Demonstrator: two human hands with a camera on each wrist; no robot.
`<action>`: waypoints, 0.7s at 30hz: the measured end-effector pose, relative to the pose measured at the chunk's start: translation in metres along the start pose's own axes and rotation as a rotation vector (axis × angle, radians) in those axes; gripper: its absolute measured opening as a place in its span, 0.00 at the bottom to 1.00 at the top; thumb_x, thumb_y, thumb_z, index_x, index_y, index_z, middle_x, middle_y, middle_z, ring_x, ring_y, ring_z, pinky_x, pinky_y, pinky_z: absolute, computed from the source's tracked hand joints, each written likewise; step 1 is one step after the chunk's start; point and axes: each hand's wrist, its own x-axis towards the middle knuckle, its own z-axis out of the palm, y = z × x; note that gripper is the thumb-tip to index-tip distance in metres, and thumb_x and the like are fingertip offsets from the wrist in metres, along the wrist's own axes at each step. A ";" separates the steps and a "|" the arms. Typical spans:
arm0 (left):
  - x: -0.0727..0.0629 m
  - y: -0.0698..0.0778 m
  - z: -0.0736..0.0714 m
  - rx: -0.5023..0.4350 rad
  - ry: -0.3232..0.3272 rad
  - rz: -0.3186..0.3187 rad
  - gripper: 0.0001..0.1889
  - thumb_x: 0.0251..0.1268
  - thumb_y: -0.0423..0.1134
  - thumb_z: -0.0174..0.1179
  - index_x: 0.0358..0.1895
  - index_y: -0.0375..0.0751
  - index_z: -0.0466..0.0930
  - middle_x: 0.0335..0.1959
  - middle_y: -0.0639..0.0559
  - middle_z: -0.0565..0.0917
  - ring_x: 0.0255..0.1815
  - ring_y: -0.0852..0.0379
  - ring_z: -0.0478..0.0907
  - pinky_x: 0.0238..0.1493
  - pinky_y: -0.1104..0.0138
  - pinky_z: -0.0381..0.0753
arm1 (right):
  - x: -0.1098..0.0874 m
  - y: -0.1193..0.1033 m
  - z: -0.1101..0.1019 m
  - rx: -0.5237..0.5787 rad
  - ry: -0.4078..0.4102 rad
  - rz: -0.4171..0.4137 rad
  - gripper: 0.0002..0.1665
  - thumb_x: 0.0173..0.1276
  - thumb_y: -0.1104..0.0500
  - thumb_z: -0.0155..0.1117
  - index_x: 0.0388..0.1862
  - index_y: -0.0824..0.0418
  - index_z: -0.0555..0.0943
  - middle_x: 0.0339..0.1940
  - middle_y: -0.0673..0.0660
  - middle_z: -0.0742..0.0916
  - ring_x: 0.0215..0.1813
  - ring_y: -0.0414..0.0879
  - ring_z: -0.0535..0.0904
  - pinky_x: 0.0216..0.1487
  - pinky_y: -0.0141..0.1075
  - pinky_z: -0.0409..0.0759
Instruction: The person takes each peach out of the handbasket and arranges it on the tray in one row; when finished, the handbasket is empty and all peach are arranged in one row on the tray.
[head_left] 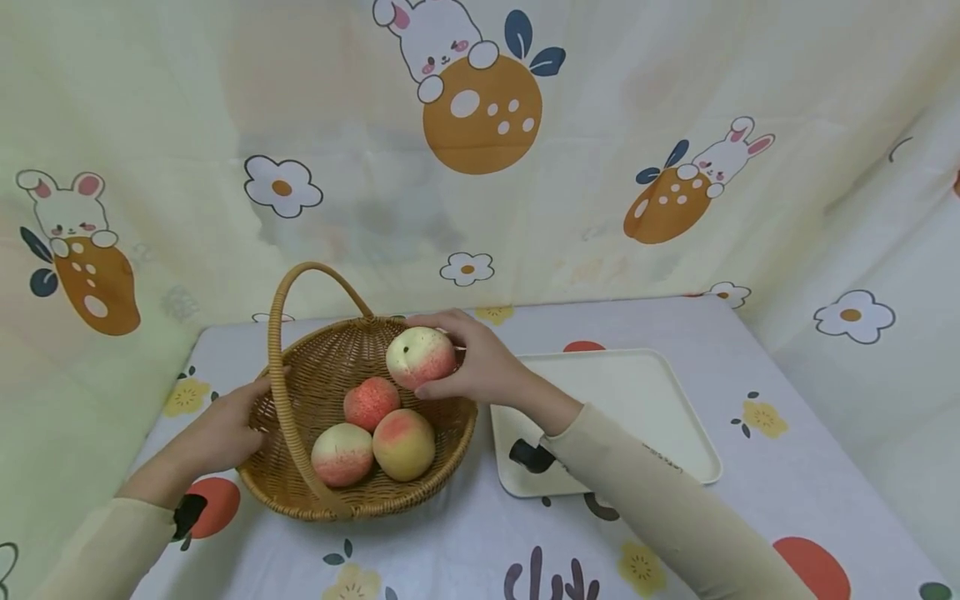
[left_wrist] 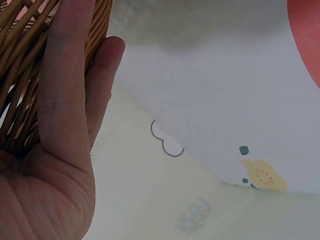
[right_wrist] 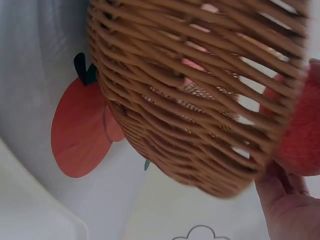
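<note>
The right hand [head_left: 480, 357] holds a peach [head_left: 420, 357] between thumb and fingers, mid-frame, over the basket [head_left: 322, 362]. The left hand [head_left: 225, 425] grips the basket's rim, left of centre. Three more peaches [head_left: 371, 404] lie inside; right of centre, a tray [head_left: 630, 392].

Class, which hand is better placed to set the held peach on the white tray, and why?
Probably the right hand: it grips the peach, nearer the tray, while the left hand holds the basket.
</note>
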 end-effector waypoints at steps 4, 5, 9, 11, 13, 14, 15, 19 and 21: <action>0.000 0.001 -0.001 0.005 0.004 -0.001 0.48 0.45 0.18 0.59 0.78 0.29 0.54 0.68 0.20 0.66 0.65 0.23 0.67 0.49 0.41 0.79 | -0.009 -0.002 -0.015 0.167 0.025 -0.015 0.49 0.48 0.69 0.81 0.70 0.58 0.70 0.62 0.58 0.77 0.56 0.53 0.81 0.55 0.45 0.81; 0.000 0.001 -0.001 0.006 0.004 0.000 0.48 0.45 0.18 0.59 0.78 0.29 0.54 0.68 0.20 0.66 0.65 0.23 0.67 0.49 0.41 0.79 | -0.012 -0.002 -0.019 0.179 0.035 -0.026 0.48 0.48 0.69 0.81 0.69 0.59 0.70 0.61 0.58 0.78 0.55 0.54 0.81 0.56 0.45 0.80; 0.000 0.001 0.000 0.002 0.003 0.004 0.48 0.45 0.18 0.58 0.78 0.29 0.54 0.68 0.20 0.66 0.65 0.22 0.66 0.49 0.40 0.79 | -0.025 -0.003 -0.035 0.192 0.066 -0.064 0.43 0.49 0.70 0.79 0.65 0.62 0.73 0.60 0.58 0.80 0.57 0.53 0.79 0.59 0.45 0.78; 0.000 0.000 0.000 -0.002 0.003 0.005 0.48 0.46 0.18 0.57 0.78 0.29 0.54 0.68 0.21 0.66 0.66 0.22 0.66 0.50 0.40 0.78 | -0.032 -0.001 -0.043 0.214 0.070 -0.070 0.43 0.49 0.71 0.78 0.66 0.63 0.74 0.61 0.58 0.80 0.58 0.54 0.78 0.58 0.45 0.79; 0.000 0.000 0.000 -0.006 0.002 0.002 0.48 0.46 0.18 0.57 0.78 0.29 0.53 0.68 0.21 0.66 0.66 0.22 0.66 0.50 0.40 0.79 | -0.039 0.001 -0.051 0.241 0.071 -0.060 0.43 0.50 0.73 0.76 0.67 0.63 0.74 0.62 0.59 0.79 0.57 0.54 0.78 0.55 0.44 0.81; 0.000 0.000 0.000 -0.010 -0.001 -0.001 0.48 0.46 0.18 0.57 0.78 0.29 0.53 0.68 0.21 0.66 0.65 0.22 0.66 0.49 0.40 0.79 | -0.043 0.003 -0.055 0.251 0.071 -0.050 0.44 0.50 0.74 0.76 0.68 0.63 0.73 0.63 0.59 0.78 0.56 0.55 0.79 0.52 0.44 0.82; 0.000 0.000 0.000 -0.014 -0.005 -0.004 0.48 0.46 0.18 0.56 0.78 0.28 0.53 0.68 0.20 0.65 0.65 0.21 0.66 0.48 0.40 0.80 | -0.047 0.005 -0.059 0.255 0.072 -0.039 0.44 0.50 0.75 0.75 0.68 0.64 0.73 0.62 0.60 0.78 0.55 0.55 0.80 0.50 0.45 0.84; 0.001 0.001 -0.001 -0.022 -0.018 -0.017 0.47 0.48 0.18 0.55 0.78 0.25 0.51 0.68 0.18 0.63 0.63 0.20 0.67 0.45 0.41 0.82 | -0.059 0.017 -0.075 0.170 0.077 0.018 0.45 0.53 0.73 0.74 0.71 0.61 0.71 0.60 0.62 0.79 0.52 0.56 0.81 0.44 0.44 0.85; 0.001 0.001 -0.001 -0.017 -0.017 -0.017 0.46 0.48 0.18 0.55 0.77 0.24 0.51 0.68 0.18 0.63 0.64 0.20 0.67 0.46 0.40 0.81 | -0.064 0.026 -0.080 0.079 0.084 0.066 0.44 0.55 0.70 0.75 0.71 0.59 0.71 0.59 0.61 0.80 0.52 0.55 0.81 0.44 0.42 0.85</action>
